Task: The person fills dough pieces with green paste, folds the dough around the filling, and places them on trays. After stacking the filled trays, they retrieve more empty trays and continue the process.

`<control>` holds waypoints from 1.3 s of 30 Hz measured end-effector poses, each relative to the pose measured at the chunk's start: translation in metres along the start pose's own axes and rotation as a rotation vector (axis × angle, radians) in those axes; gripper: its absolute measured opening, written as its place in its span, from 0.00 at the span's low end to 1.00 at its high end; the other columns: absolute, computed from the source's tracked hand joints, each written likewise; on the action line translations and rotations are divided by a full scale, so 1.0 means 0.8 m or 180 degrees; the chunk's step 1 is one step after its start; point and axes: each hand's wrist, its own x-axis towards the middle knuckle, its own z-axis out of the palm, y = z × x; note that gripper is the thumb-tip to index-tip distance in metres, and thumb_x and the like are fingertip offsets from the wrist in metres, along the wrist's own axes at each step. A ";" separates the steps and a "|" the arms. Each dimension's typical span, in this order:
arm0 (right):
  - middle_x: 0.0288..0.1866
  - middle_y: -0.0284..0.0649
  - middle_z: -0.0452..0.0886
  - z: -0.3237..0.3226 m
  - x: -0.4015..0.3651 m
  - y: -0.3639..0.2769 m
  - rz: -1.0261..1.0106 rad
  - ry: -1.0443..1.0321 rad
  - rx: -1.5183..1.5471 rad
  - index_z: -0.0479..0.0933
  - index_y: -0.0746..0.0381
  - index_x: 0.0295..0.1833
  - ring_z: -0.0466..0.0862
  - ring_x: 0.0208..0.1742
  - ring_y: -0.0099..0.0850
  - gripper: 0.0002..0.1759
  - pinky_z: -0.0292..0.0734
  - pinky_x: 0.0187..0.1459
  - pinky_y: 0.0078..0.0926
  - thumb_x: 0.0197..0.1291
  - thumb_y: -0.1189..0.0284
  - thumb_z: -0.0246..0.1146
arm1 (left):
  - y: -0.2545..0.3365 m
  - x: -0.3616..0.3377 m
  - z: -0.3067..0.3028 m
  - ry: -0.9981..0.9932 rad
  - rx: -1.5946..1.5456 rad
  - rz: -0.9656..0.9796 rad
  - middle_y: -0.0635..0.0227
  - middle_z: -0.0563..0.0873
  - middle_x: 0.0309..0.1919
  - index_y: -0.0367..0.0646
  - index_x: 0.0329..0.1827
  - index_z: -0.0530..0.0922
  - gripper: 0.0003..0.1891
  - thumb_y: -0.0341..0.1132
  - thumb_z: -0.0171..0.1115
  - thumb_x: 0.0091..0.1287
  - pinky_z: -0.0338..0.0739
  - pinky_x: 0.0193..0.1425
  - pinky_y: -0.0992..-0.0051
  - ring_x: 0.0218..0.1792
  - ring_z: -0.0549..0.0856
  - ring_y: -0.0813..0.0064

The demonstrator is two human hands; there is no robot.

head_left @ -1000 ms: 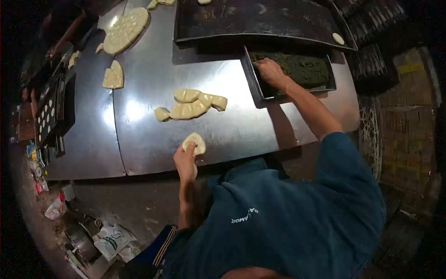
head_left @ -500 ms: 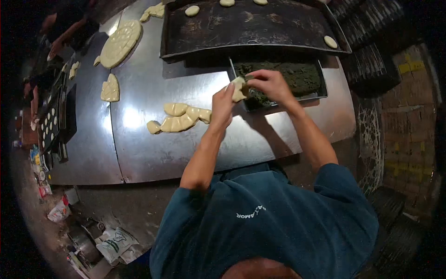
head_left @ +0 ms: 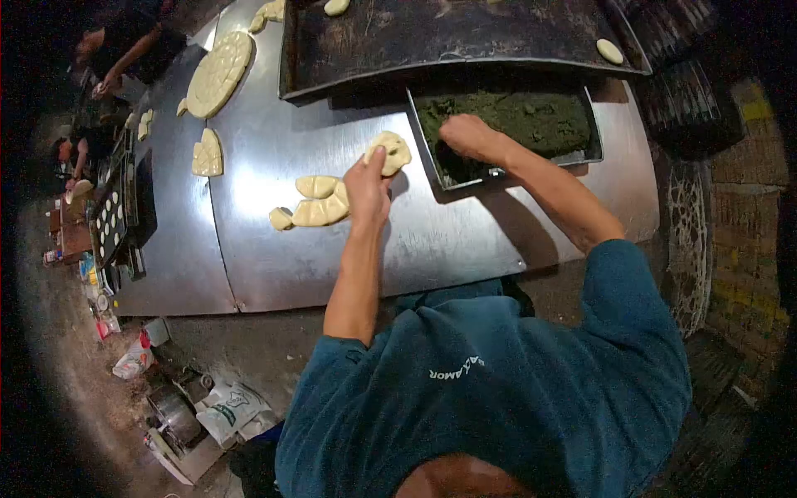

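My left hand [head_left: 368, 189] holds a flattened piece of pale dough [head_left: 390, 154] above the metal table, with the thumb on top of it. My right hand [head_left: 471, 138] has its fingers curled down at the left side of a metal tray [head_left: 465, 186] of dark green filling [head_left: 531, 120]; its fingertips are hidden, and so is whatever they grip. Several dough pieces [head_left: 320, 209] lie on the table just left of my left hand.
A big dark baking tray [head_left: 465, 37] with dough discs lies at the far edge. Left stand a large scored dough round [head_left: 221, 75] and a dough wedge pair [head_left: 207, 155]. Other people work at the far left, beside a tray of discs [head_left: 110, 222].
My right hand has left the dough and moved into the green filling. My left hand has shifted left with the dough, which now lies flatter and more open to view.
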 end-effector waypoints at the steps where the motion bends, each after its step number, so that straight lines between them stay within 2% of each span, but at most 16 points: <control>1: 0.32 0.49 0.83 -0.019 -0.001 0.002 0.0287 -0.0452 0.0048 0.82 0.65 0.39 0.83 0.37 0.46 0.10 0.78 0.37 0.41 0.52 0.75 0.58 | -0.006 0.005 0.010 -0.0082 -0.0107 0.0037 0.60 0.83 0.42 0.29 0.49 0.75 0.14 0.33 0.57 0.69 0.81 0.46 0.71 0.43 0.83 0.70; 5: 0.33 0.46 0.83 -0.079 -0.061 -0.021 0.0562 0.1471 0.2653 0.82 0.63 0.43 0.83 0.35 0.43 0.12 0.78 0.39 0.36 0.53 0.71 0.65 | -0.021 0.005 0.064 -0.0311 -0.0291 -0.0086 0.62 0.83 0.41 0.29 0.52 0.75 0.16 0.36 0.55 0.71 0.80 0.45 0.71 0.41 0.83 0.71; 9: 0.37 0.45 0.82 -0.068 -0.068 -0.050 0.0506 0.2374 0.1716 0.82 0.61 0.43 0.81 0.42 0.44 0.12 0.76 0.44 0.33 0.51 0.72 0.65 | -0.055 0.022 0.106 -0.0591 -0.0189 -0.0066 0.71 0.82 0.33 0.37 0.52 0.78 0.14 0.37 0.54 0.72 0.71 0.27 0.84 0.29 0.79 0.84; 12: 0.38 0.44 0.83 -0.076 -0.086 -0.041 0.0762 0.1991 0.1963 0.82 0.61 0.42 0.81 0.40 0.44 0.11 0.76 0.43 0.36 0.51 0.73 0.65 | -0.064 0.030 0.111 -0.0748 -0.0115 -0.0123 0.71 0.82 0.33 0.37 0.50 0.79 0.13 0.37 0.55 0.71 0.73 0.27 0.86 0.29 0.80 0.84; 14: 0.39 0.45 0.83 -0.067 -0.095 -0.043 0.1163 0.2984 0.1701 0.83 0.62 0.41 0.81 0.40 0.43 0.11 0.76 0.44 0.36 0.51 0.72 0.65 | -0.062 0.031 0.124 -0.0682 -0.0226 -0.0203 0.69 0.83 0.36 0.36 0.50 0.78 0.14 0.38 0.55 0.71 0.77 0.33 0.82 0.32 0.81 0.81; 17: 0.38 0.42 0.84 -0.018 -0.083 -0.036 0.1365 0.3121 0.1396 0.83 0.60 0.41 0.80 0.38 0.44 0.10 0.74 0.42 0.37 0.53 0.70 0.63 | -0.069 0.035 0.135 -0.0632 -0.0232 -0.0228 0.66 0.84 0.40 0.36 0.52 0.77 0.14 0.37 0.54 0.72 0.81 0.40 0.77 0.37 0.84 0.77; 18: 0.39 0.41 0.85 -0.029 -0.088 -0.026 0.1464 0.2459 0.1500 0.83 0.61 0.44 0.82 0.40 0.44 0.13 0.76 0.44 0.36 0.53 0.70 0.63 | -0.072 0.041 0.132 -0.0682 -0.0184 -0.0302 0.65 0.84 0.41 0.36 0.52 0.77 0.14 0.37 0.54 0.72 0.82 0.41 0.77 0.38 0.84 0.76; 19: 0.42 0.45 0.84 -0.047 -0.092 -0.014 0.1685 0.1780 0.2319 0.82 0.62 0.48 0.83 0.43 0.43 0.16 0.77 0.47 0.36 0.53 0.69 0.62 | -0.069 0.042 0.130 -0.0741 -0.0121 -0.0376 0.64 0.84 0.42 0.36 0.53 0.77 0.15 0.37 0.54 0.71 0.82 0.42 0.76 0.40 0.84 0.75; 22: 0.42 0.48 0.84 -0.057 -0.090 0.022 0.1860 0.1951 0.2570 0.77 0.68 0.53 0.84 0.42 0.32 0.19 0.77 0.44 0.28 0.58 0.68 0.61 | -0.062 0.041 0.135 -0.0945 -0.0222 -0.0525 0.63 0.84 0.43 0.35 0.54 0.75 0.16 0.37 0.55 0.70 0.83 0.41 0.76 0.40 0.85 0.73; 25: 0.37 0.38 0.83 -0.049 -0.076 0.042 0.1884 0.0787 0.4374 0.78 0.70 0.49 0.80 0.36 0.25 0.15 0.76 0.39 0.26 0.58 0.74 0.62 | -0.061 0.040 0.140 -0.1058 0.0257 -0.0453 0.64 0.84 0.41 0.36 0.54 0.76 0.14 0.30 0.58 0.67 0.82 0.39 0.81 0.38 0.85 0.76; 26: 0.31 0.36 0.82 -0.049 -0.075 0.037 0.2000 0.1277 0.4773 0.80 0.69 0.41 0.78 0.31 0.21 0.10 0.74 0.35 0.24 0.57 0.74 0.63 | -0.062 0.040 0.141 -0.1000 0.0196 -0.0416 0.65 0.84 0.41 0.36 0.54 0.76 0.14 0.28 0.57 0.67 0.82 0.39 0.81 0.38 0.85 0.77; 29: 0.33 0.41 0.79 -0.071 -0.092 -0.009 0.1572 0.2639 0.2045 0.80 0.65 0.42 0.81 0.34 0.34 0.09 0.77 0.37 0.28 0.54 0.77 0.63 | -0.051 0.036 0.148 -0.0928 0.0383 -0.0382 0.65 0.84 0.44 0.36 0.57 0.75 0.16 0.23 0.54 0.66 0.79 0.43 0.81 0.42 0.83 0.79; 31: 0.37 0.44 0.75 -0.080 -0.105 -0.047 0.0803 0.2785 0.1004 0.77 0.66 0.44 0.77 0.39 0.44 0.13 0.76 0.40 0.36 0.50 0.78 0.62 | -0.062 0.037 0.154 -0.0833 0.0574 -0.0025 0.65 0.82 0.45 0.35 0.61 0.73 0.19 0.22 0.50 0.67 0.76 0.46 0.82 0.43 0.81 0.80; 35: 0.42 0.40 0.74 -0.095 -0.120 -0.060 0.0544 0.2443 0.0012 0.75 0.63 0.43 0.75 0.43 0.42 0.17 0.76 0.41 0.35 0.42 0.79 0.62 | -0.036 -0.009 0.150 -0.1472 0.0221 -0.0181 0.68 0.79 0.44 0.35 0.69 0.63 0.23 0.24 0.46 0.70 0.74 0.43 0.82 0.37 0.77 0.82; 37: 0.40 0.40 0.75 -0.138 -0.125 -0.067 0.0340 0.2455 0.0326 0.76 0.63 0.39 0.76 0.40 0.41 0.15 0.76 0.39 0.32 0.41 0.78 0.64 | -0.012 -0.043 0.132 -0.1148 0.1152 0.0730 0.64 0.81 0.46 0.37 0.67 0.67 0.20 0.30 0.48 0.72 0.77 0.40 0.80 0.37 0.79 0.79; 39: 0.39 0.42 0.75 -0.153 -0.121 -0.080 0.0052 0.2388 0.1361 0.75 0.62 0.36 0.79 0.38 0.42 0.11 0.77 0.37 0.34 0.44 0.77 0.65 | -0.002 -0.035 0.112 -0.0767 0.1878 0.2645 0.59 0.81 0.49 0.37 0.60 0.74 0.16 0.29 0.51 0.72 0.77 0.44 0.76 0.39 0.82 0.73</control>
